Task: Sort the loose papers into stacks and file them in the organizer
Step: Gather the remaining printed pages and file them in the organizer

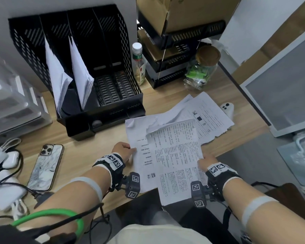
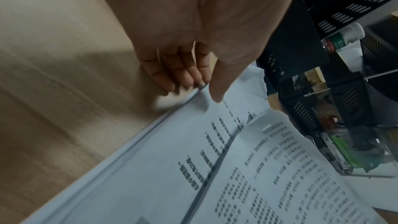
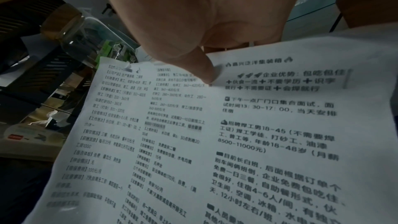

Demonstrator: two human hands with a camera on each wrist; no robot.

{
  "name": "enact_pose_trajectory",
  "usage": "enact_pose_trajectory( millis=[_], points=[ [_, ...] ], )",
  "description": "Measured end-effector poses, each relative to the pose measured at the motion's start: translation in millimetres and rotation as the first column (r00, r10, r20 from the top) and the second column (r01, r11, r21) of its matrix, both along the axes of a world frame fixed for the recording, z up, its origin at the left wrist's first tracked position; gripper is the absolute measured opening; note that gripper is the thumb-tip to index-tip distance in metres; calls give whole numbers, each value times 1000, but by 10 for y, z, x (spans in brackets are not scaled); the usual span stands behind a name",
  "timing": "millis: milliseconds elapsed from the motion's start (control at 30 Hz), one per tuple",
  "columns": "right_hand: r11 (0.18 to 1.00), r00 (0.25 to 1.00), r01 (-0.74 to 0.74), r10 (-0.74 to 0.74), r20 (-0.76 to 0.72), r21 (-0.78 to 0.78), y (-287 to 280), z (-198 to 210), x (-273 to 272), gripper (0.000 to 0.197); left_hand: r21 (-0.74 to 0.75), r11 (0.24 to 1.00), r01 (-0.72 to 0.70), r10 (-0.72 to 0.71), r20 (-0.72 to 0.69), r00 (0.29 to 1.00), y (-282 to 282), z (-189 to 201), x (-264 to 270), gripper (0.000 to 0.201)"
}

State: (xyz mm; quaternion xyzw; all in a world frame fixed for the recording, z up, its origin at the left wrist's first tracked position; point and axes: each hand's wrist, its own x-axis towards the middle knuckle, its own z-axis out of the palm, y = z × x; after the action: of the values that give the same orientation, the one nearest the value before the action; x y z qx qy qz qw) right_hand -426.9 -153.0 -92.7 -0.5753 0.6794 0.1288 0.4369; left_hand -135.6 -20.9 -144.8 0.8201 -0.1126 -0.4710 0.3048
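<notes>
- Sheets point(image 1: 174, 155) held at the desk's point(image 1: 77, 155) front edge, overhanging it, their long axis running from the person toward the organizer point(image 1: 74, 67).
- Left hand point(image 1: 124, 149) pinches their left edge, thumb on top; right hand point(image 1: 207, 162) pinches the right edge.
- Organizer stands at the back-left; the left hand is nearer it.
- More loose papers point(image 1: 209, 113) lie near the right edge.

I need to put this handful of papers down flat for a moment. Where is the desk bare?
Bare wood lies between the phone, the organizer and the left hand. It is crowded to the right, where loose papers spread toward the jar, and at far left, with chargers and cables.
</notes>
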Motion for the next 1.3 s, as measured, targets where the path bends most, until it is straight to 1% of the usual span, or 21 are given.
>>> enact_pose_trajectory(
  millis=[200, 300, 367, 400, 433, 467, 500, 533, 567, 633, 700, 767, 800, 833, 900, 967, 1033, 1100, 1167, 1233, 1300],
  points=[
    [987, 983, -159, 158, 92, 0, 96, -32, 119, 25, -15, 997, 77, -75, 99, 992, 70, 44, 76, 21],
    [984, 977, -174, 176, 123, -24, 148, -18, 225, 24, -2, 1000, 28, -28, 136, 990, 183, 37, 205, 20],
    [986, 973, -149, 161, 166, -80, 150, -1, 293, 24, -5, 1000, -16, 17, 161, 987, 224, 75, 270, 8],
    [986, 972, -126, 145, 187, -110, 142, 22, 333, 23, -50, 997, -63, 70, 139, 988, 227, 147, 282, 5],
    [984, 969, -110, 137, 205, -140, 137, 62, 384, 23, -107, 985, -136, 142, 52, 988, 218, 245, 288, 18],
    [981, 967, -105, 139, 215, -164, 119, 85, 434, 22, -164, 962, -218, 203, -101, 974, 205, 339, 305, 31],
    [976, 965, -108, 149, 217, -190, 97, 106, 485, 22, -207, 941, -269, 217, -241, 946, 197, 466, 308, 42],
    [970, 964, -117, 163, 210, -215, 76, 137, 543, 25, -241, 937, -254, 175, -306, 936, 192, 592, 316, 49],
    [960, 964, -140, 189, 189, -244, 60, 180, 609, 28, -285, 942, -179, 91, -294, 951, 189, 681, 334, 52],
    [927, 950, -239, 284, 127, -289, 30, 268, 735, 33, -358, 933, 33, -100, -170, 980, 190, 818, 368, 46],
    [897, 927, -320, 363, 96, -303, 4, 367, 859, 33, -354, 892, 282, -315, -40, 948, 183, 854, 429, 42],
    [866, 897, -384, 433, 94, -321, -28, 407, 959, 32, -224, 836, 502, -487, 122, 865, 155, 848, 461, 28],
    [851, 881, -411, 463, 98, -327, -39, 405, 1001, 32, -147, 822, 550, -520, 198, 831, 142, 810, 487, 18],
    [844, 871, -425, 480, 108, -327, -52, 400, 1036, 31, -103, 830, 548, -515, 233, 825, 142, 760, 520, 11],
    [865, 884, -366, 439, 164, -344, -112, 367, 1044, 32, -94, 863, 496, -469, 215, 857, 171, 652, 595, 11],
    [883, 933, -221, 315, 172, -414, -227, 317, 937, 34, -108, 915, 389, -360, 221, 906, 218, 571, 666, 13],
    [884, 977, -170, 209, 42, -436, -361, 224, 728, 42, -129, 962, 242, -202, 265, 943, 270, 514, 738, 13],
    [907, 955, -284, 239, -173, -311, -406, 96, 510, 60, -167, 979, 113, -60, 293, 954, 329, 526, 787, 17],
    [881, 872, -446, 387, -300, -159, -381, -130, 356, 79, -236, 972, -17, 82, 269, 960, 378, 517, 822, 19],
    [834, 812, -542, 488, -320, -104, -288, -258, 302, 94, -309, 939, -149, 217, 199, 956, 400, 486, 828, 21],
    [826, 807, -552, 496, -321, -113, -200, -278, 301, 99, -350, 908, -232, 291, 124, 949, 380, 476, 812, 25]
  ],
)
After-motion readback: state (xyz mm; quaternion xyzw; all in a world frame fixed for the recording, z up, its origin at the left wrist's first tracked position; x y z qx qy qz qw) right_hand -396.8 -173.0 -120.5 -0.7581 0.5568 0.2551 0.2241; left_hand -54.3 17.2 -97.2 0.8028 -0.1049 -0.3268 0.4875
